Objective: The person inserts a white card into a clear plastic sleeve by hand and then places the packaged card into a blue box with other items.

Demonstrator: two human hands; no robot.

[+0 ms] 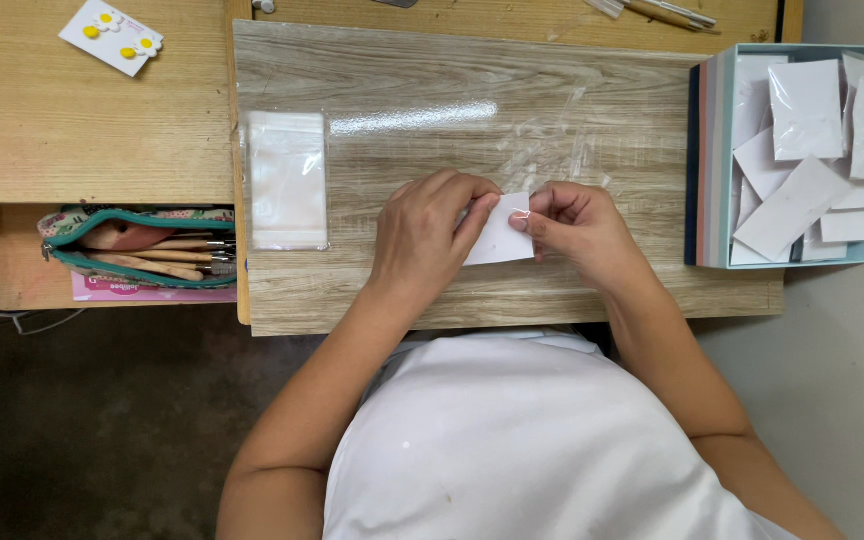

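Head view: both hands (497, 225) pinch a flat white card (503, 240) over glossy film (542, 150)

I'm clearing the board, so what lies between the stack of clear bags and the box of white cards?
In the head view, both hands, left and right, holding a small white card, plus a loose clear plastic sheet.

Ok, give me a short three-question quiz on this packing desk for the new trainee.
1. True or false: both hands hold the white card.
2. Which side of the wooden board has the box of white cards?
A. the person's left
B. the person's right
3. What lies flat on the board near the left hand?

Key:
1. True; the right hand pinches it too.
2. B.
3. A stack of clear plastic bags.
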